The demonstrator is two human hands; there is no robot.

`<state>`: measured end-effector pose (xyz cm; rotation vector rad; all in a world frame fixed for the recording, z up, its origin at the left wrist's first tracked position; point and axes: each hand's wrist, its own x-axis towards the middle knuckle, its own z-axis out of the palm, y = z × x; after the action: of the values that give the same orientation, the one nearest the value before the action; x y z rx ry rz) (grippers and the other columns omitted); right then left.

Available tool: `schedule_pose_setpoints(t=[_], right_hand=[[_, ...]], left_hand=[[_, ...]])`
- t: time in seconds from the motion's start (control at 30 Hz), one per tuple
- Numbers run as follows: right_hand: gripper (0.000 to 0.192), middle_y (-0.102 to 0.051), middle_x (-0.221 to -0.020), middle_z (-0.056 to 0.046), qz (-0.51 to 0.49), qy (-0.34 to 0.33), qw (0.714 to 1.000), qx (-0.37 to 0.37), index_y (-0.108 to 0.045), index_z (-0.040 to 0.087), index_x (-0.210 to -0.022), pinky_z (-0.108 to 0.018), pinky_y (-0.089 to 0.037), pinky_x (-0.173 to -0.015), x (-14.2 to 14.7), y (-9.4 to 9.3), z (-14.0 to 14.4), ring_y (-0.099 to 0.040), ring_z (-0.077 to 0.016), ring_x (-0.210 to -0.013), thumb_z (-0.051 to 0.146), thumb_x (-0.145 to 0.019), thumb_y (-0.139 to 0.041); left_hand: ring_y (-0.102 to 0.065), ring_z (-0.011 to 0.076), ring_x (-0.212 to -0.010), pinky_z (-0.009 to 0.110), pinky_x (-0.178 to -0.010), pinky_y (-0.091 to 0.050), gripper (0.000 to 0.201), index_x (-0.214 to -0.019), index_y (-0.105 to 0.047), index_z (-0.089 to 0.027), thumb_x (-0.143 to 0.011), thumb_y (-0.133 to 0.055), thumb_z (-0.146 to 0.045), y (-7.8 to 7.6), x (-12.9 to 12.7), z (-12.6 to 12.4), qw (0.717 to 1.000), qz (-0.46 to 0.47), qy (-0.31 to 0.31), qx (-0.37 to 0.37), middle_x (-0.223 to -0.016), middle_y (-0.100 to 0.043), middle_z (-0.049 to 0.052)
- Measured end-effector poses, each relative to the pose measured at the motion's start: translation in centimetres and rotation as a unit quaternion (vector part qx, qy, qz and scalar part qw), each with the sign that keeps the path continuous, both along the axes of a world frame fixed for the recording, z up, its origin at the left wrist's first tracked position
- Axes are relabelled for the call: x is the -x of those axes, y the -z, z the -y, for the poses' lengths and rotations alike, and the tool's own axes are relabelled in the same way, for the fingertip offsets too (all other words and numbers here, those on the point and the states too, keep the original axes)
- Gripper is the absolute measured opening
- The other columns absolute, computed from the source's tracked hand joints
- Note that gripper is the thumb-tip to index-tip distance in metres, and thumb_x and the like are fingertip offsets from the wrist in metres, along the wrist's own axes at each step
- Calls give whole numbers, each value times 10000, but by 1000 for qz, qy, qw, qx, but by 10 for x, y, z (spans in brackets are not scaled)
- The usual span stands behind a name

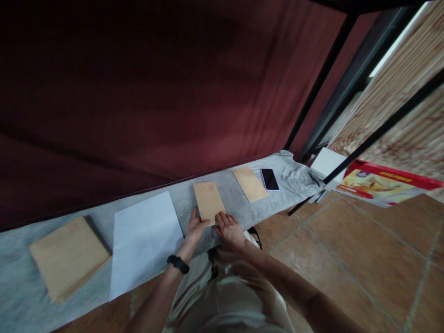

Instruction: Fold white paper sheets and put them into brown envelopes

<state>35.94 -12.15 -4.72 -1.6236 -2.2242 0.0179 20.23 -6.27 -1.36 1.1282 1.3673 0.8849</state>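
Kraft envelope [209,198] at worktop's [236,200] front edge, apparently for easy reach, right hand's [231,229] fingers clamped on its near corner, left hand's [195,227] grip unclear.

Your left hand [194,227] is at the envelope's [209,200] near left corner, thumb reaching across, fingers along its left edge. Your right hand [231,230] is at its near right corner, fingers bent. Your forearms, left [161,291] and right [280,275], slant in from the near side, spreading apart.
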Motion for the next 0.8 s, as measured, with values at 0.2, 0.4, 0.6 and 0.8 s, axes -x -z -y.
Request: schedule_pose_setpoints(t=[0.2, 0.4, 0.6, 0.8], right_hand=[[399, -723, -1264, -160, -204, 59, 977, 33, -632, 176, -1350, -377, -543, -937, -4, -25, -13, -710, -268, -1069, 182, -989, -461], [431, -745, -824, -49, -696, 113, 700, 112, -693, 205, -973, -335, -575, -737, 0, -38, -27, -704, -212, -755, 612, -916, -562], [413, -716, -744, 3, -808, 121, 551, 169, -652, 226, -833, -300, -558, -669, 24, -21, -20, -656, -168, -650, 594, -697, -780], [379, -638, -654, 8, -759, 176, 594, 198, -607, 211, -734, -294, -529, -613, 19, -3, -22, -615, -160, -607, 555, -661, -750]], left_hand=[[-673, 167, -705, 257, -584, -495, 542, -1283, -586, -202, -788, -737, -362, -37, -17, 12, 993, 110, -26, -40, -885, -724, 37], [-706, 192, -949, 285, -770, -578, 548, -1240, -610, -202, -777, -801, -424, -39, -13, 10, 980, 168, -109, 23, -1071, -714, 90], [-711, 187, -823, 303, -728, -598, 423, -907, -669, -168, -636, -881, -414, -11, -21, 19, 980, 182, -24, 77, -944, -733, 75], [-663, 142, -583, 241, -523, -536, 291, -794, -621, -180, -674, -822, -353, 1, -16, 10, 996, 64, -32, 59, -722, -687, 6]])
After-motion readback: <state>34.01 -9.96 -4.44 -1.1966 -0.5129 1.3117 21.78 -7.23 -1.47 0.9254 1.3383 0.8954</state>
